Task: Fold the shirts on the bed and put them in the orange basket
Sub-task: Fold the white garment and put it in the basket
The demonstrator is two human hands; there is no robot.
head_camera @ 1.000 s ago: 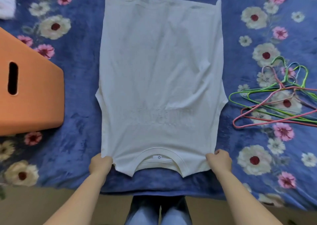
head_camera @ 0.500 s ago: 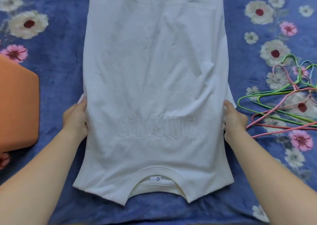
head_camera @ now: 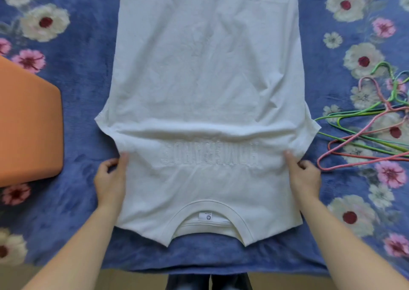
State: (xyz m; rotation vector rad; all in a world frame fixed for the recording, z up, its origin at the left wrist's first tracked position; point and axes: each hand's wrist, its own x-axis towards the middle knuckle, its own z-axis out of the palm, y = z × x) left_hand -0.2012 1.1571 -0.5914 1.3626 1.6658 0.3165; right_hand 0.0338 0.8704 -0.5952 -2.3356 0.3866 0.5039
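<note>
Shirt point(head_camera: 205, 79): white, spread on the flowered blue bed point(head_camera: 84, 104), collar nearest.
Left hand point(head_camera: 110, 179): pinching its left edge.
Right hand point(head_camera: 306, 178): pinching its right edge.
Orange basket point(head_camera: 26, 126): far left, apart.

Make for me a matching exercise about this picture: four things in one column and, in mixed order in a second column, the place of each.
Things
1. white shirt
2. orange basket
3. hangers
4. neck label

Places
a. on the person's left
b. on the person's right
c. spread out in the middle
d. inside the collar, nearest the person

Pairs: 1-c, 2-a, 3-b, 4-d
</note>
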